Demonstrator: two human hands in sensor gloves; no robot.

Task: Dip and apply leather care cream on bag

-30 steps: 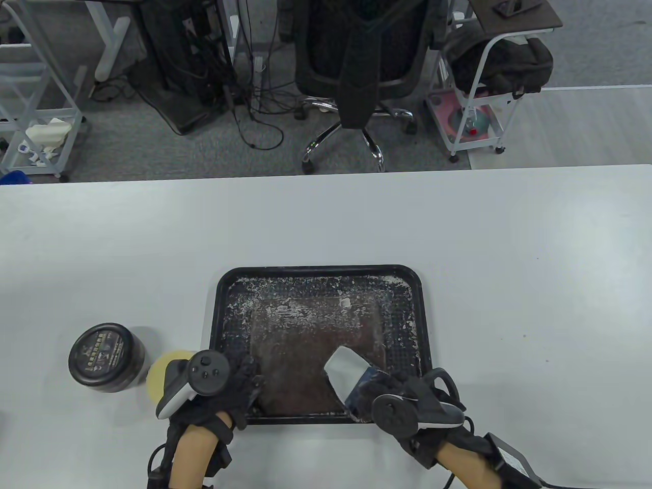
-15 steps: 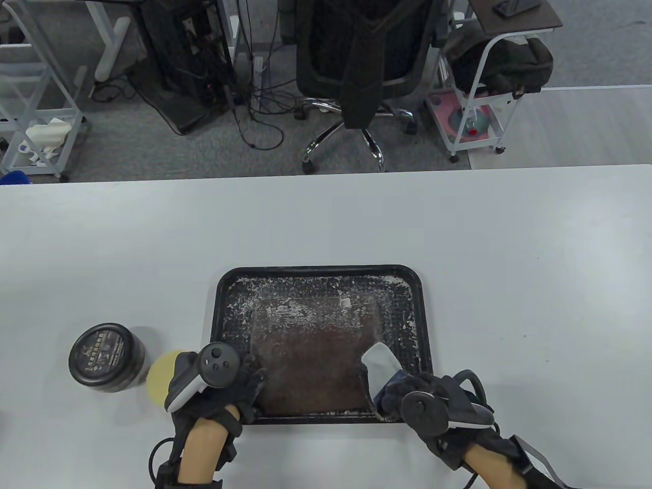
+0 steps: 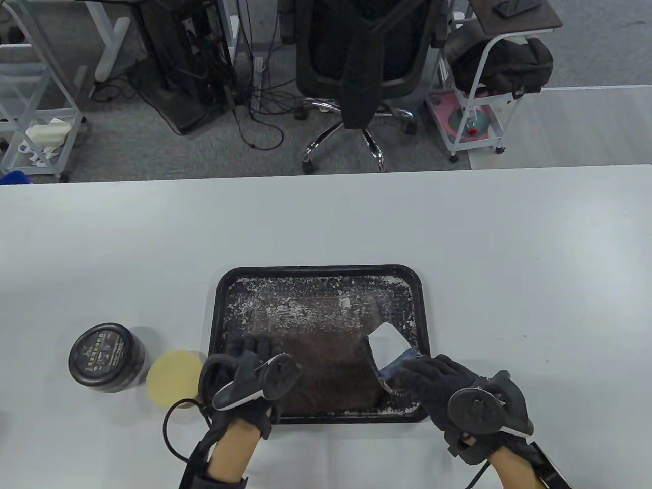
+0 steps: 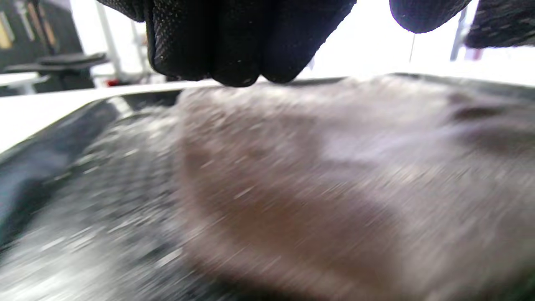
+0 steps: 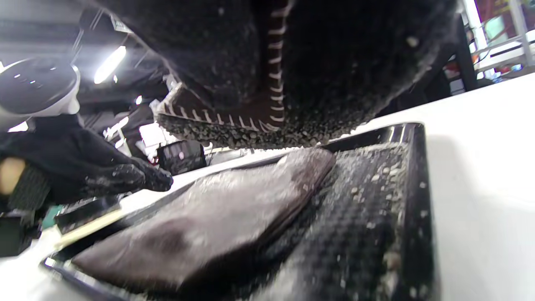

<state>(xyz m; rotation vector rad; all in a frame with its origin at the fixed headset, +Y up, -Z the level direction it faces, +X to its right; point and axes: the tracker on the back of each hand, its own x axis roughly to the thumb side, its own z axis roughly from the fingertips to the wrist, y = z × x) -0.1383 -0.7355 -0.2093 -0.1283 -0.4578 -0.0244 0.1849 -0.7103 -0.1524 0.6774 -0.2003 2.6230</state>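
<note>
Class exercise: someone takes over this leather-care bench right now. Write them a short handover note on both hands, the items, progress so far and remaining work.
Left hand: open, fingers on the flat brown leather bag.
Right hand: holds the white-and-blue applicator cloth at the bag's right edge.
The bag lies in the black rectangular tray. The black round cream jar and the yellow round sponge sit left of the tray.
Done: white residue on bag and tray.
Left: judging by the smears, spread cream evenly.

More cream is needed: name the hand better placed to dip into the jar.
Right: the right hand holds the grey cloth. The round black jar sits nearer the left hand, which rests on the brown leather bag.
</note>
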